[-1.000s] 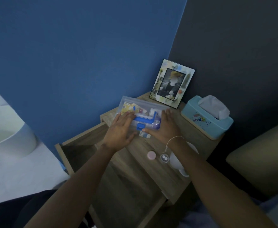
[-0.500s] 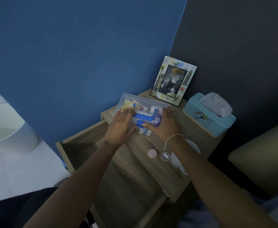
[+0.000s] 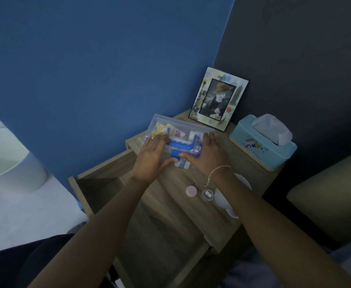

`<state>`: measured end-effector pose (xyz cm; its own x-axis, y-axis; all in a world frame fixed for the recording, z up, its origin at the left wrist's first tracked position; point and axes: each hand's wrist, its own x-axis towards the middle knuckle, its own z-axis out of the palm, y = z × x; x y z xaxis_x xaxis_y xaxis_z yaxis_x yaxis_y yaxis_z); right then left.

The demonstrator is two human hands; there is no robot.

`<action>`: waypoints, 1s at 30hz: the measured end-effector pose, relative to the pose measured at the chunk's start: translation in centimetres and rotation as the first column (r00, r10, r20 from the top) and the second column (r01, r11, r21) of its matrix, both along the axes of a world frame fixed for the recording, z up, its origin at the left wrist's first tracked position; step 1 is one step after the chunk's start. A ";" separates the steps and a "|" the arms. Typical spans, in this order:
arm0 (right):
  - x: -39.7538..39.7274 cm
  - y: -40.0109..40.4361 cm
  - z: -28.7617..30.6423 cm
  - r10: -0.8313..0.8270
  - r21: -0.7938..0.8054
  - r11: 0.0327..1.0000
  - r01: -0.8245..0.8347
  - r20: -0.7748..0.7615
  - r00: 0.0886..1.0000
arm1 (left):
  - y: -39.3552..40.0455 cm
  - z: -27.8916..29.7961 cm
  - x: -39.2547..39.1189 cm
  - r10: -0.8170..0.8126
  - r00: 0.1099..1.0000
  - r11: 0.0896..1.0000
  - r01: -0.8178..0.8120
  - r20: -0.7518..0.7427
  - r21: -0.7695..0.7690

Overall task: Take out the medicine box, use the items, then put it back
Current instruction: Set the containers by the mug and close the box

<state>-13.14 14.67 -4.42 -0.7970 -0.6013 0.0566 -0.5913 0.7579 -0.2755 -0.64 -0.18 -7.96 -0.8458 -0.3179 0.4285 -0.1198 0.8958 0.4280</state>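
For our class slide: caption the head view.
Both hands press flat on a clear plastic medicine box atop a wooden nightstand.

Picture frame (image 3: 218, 100) leaning against wall, blue tissue box (image 3: 263, 146) sitting beside it — white bin (image 3: 10, 173) standing on floor.

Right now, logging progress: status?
Left hand and right hand flat on box lid. Box on nightstand, drawer open. Pink cap near.

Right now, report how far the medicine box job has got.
Done: the medicine box is out on the nightstand; a pink cap and small pill cup lie beside it. In hand: left hand and right hand press its lid. Left: return it to the open drawer.
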 end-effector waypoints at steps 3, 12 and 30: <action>-0.1 0.0 -0.2 -0.005 0.006 1.000 0.005 0.014 1.000 | 0.0 0.0 -0.1 -0.003 1.000 1.000 0.003 0.010 -0.020; -0.4 -0.5 -0.9 -0.027 0.040 0.999 0.029 -0.031 0.999 | 0.5 -0.2 -0.5 0.083 0.991 0.965 -0.053 0.107 -0.255; -0.8 0.0 -1.2 -0.003 -0.027 1.000 0.004 0.021 1.000 | -0.9 -0.5 0.4 0.105 0.988 0.941 -0.063 0.113 -0.331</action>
